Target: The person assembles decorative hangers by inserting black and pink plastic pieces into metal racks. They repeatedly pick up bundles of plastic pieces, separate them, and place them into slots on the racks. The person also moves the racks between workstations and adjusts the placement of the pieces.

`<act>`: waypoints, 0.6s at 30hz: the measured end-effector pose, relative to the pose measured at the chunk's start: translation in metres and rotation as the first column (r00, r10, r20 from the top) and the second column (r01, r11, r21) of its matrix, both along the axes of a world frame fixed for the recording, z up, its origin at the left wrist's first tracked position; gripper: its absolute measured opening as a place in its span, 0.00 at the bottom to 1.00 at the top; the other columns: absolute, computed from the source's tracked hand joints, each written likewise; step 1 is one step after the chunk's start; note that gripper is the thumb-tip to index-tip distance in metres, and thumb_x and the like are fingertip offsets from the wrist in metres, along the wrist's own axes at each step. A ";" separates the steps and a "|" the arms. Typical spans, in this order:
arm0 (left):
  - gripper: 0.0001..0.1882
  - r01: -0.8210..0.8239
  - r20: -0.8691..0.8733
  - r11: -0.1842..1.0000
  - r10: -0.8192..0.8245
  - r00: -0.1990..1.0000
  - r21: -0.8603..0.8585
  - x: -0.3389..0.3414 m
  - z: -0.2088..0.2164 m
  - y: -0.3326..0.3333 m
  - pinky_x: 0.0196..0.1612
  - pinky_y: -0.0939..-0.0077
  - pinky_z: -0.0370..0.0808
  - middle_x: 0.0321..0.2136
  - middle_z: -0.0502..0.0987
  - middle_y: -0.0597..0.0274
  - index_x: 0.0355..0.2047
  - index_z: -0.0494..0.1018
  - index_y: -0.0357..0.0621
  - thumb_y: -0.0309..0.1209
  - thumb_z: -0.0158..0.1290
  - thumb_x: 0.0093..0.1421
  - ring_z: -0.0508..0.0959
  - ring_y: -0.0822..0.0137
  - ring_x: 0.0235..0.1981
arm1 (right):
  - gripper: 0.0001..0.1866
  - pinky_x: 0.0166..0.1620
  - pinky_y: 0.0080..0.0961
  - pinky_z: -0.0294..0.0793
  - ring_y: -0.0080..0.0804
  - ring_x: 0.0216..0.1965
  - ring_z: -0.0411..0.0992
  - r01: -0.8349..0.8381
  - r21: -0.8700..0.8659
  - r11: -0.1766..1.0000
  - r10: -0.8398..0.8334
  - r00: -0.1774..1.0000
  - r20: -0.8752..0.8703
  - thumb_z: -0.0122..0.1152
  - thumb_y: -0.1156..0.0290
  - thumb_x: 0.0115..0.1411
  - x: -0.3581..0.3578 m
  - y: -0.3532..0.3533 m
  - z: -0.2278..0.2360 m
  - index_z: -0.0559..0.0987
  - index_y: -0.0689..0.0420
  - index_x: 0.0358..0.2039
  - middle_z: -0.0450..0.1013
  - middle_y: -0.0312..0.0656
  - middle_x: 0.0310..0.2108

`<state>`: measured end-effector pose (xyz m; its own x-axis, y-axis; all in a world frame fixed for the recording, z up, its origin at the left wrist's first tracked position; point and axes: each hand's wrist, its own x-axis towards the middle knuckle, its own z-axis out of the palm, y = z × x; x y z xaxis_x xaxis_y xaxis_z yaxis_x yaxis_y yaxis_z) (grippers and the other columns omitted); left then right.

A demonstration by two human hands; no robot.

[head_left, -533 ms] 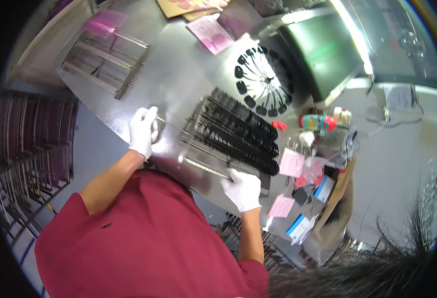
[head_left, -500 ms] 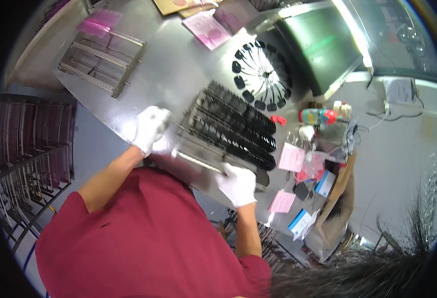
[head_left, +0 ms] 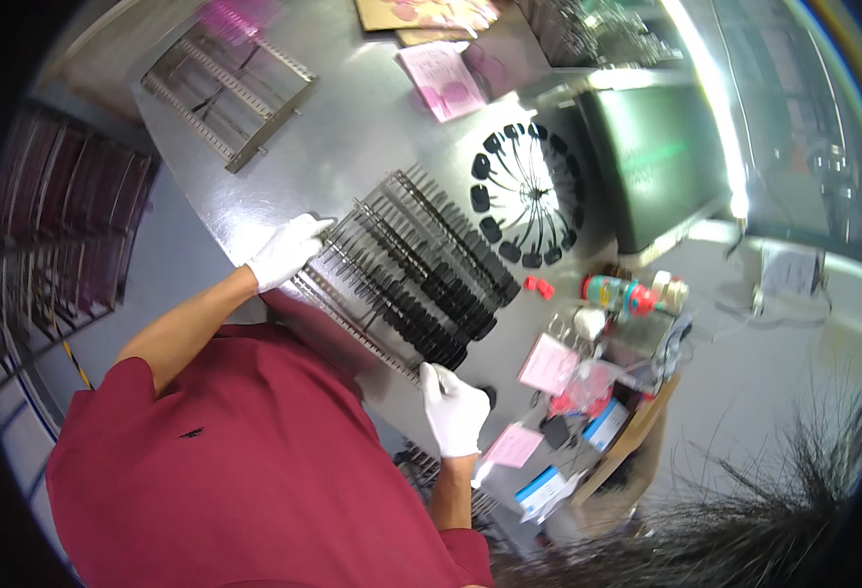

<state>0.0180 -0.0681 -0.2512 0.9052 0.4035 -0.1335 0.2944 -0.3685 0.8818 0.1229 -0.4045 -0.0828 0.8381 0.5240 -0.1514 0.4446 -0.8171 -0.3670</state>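
Observation:
A metal rack (head_left: 358, 331) with toothed rails holds several rows of thin black parts (head_left: 441, 286) in front of me. In a white glove, my left hand (head_left: 292, 253) is closed on the rack's left end. My right hand (head_left: 454, 410), gloved the same way, has its fingers closed at the rack's near right corner, by the end of the front rail. Its fingertips hide what lies between them. Beyond the rack, a ring of black paddle-shaped pieces on thin stems (head_left: 502, 229) lies around a bright round spot.
Another slotted metal rack (head_left: 245, 149) stands at the far left. Pink paper sheets (head_left: 441, 80) lie farther back. A dark green panel (head_left: 661, 162) stands at right, near a bottle (head_left: 619, 294), red pieces (head_left: 539, 287) and blue-white boxes (head_left: 542, 487). Shelving (head_left: 59, 235) is beyond the table's left edge.
The rack has turned and tilted between my hands, so its rows of black parts now show more spread apart. My right hand has moved slightly nearer my body. The whole view has shifted.

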 end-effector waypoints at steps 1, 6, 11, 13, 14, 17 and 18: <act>0.34 0.074 -0.058 0.997 -0.074 0.996 0.004 -0.003 0.004 0.000 0.59 0.57 0.75 0.56 0.75 0.39 0.69 0.69 0.33 0.29 0.55 0.61 0.78 0.44 0.55 | 0.09 0.37 0.36 0.83 0.45 0.28 0.83 0.015 0.086 0.996 -0.015 1.000 -0.008 0.71 0.61 0.66 0.017 0.001 0.005 0.90 0.50 0.32 0.82 0.48 0.26; 0.27 0.208 -0.193 0.915 -0.148 0.970 0.346 0.000 0.017 -0.013 0.51 0.50 0.80 0.40 0.79 0.38 0.58 0.74 0.32 0.27 0.58 0.57 0.81 0.38 0.43 | 0.13 0.41 0.42 0.81 0.51 0.35 0.83 -0.044 0.090 0.995 0.008 0.931 0.364 0.63 0.62 0.69 0.211 0.050 -0.045 0.83 0.56 0.30 0.83 0.51 0.33; 0.25 0.094 -0.155 0.933 -0.042 0.987 0.346 -0.001 0.011 -0.029 0.43 0.50 0.81 0.33 0.82 0.42 0.56 0.78 0.34 0.30 0.59 0.57 0.83 0.42 0.36 | 0.19 0.54 0.51 0.80 0.63 0.48 0.82 0.174 -0.363 0.915 -0.100 0.972 0.212 0.63 0.57 0.63 0.341 0.096 -0.131 0.80 0.57 0.48 0.83 0.60 0.45; 0.28 0.077 -0.152 0.944 -0.029 0.988 0.320 -0.005 0.008 -0.032 0.46 0.51 0.82 0.35 0.82 0.41 0.58 0.77 0.33 0.28 0.59 0.56 0.83 0.41 0.38 | 0.18 0.54 0.52 0.79 0.63 0.48 0.81 0.208 -0.259 0.943 -0.169 0.972 0.164 0.65 0.60 0.62 0.331 0.095 -0.124 0.78 0.58 0.47 0.82 0.61 0.44; 0.29 0.072 -0.167 0.948 -0.021 0.986 0.309 -0.005 0.007 -0.032 0.46 0.51 0.82 0.36 0.83 0.41 0.59 0.77 0.33 0.29 0.58 0.56 0.83 0.41 0.38 | 0.18 0.54 0.53 0.78 0.63 0.47 0.81 0.243 -0.122 0.962 -0.221 0.960 0.171 0.66 0.61 0.61 0.317 0.091 -0.112 0.77 0.58 0.46 0.82 0.61 0.43; 0.31 0.115 -0.179 0.942 -0.061 0.982 0.314 0.001 0.012 -0.029 0.38 0.50 0.82 0.30 0.82 0.42 0.61 0.77 0.34 0.31 0.56 0.56 0.84 0.43 0.31 | 0.14 0.50 0.54 0.78 0.63 0.43 0.81 0.189 -0.053 0.981 -0.179 0.972 0.149 0.65 0.67 0.59 0.253 0.066 -0.059 0.74 0.57 0.42 0.82 0.58 0.39; 0.32 0.144 -0.209 0.946 -0.084 0.974 0.292 0.007 0.015 -0.026 0.35 0.50 0.81 0.26 0.82 0.44 0.62 0.76 0.34 0.31 0.55 0.56 0.83 0.44 0.26 | 0.12 0.48 0.53 0.78 0.62 0.41 0.81 0.130 0.022 0.991 -0.132 0.973 0.191 0.65 0.69 0.59 0.220 0.054 -0.048 0.73 0.57 0.41 0.82 0.58 0.39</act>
<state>0.0248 -0.0946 -0.2361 0.9170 0.3476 -0.1957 0.3861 -0.6502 0.6543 0.3434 -0.3508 -0.1307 0.9126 0.4082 0.0236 0.3967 -0.8698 -0.2934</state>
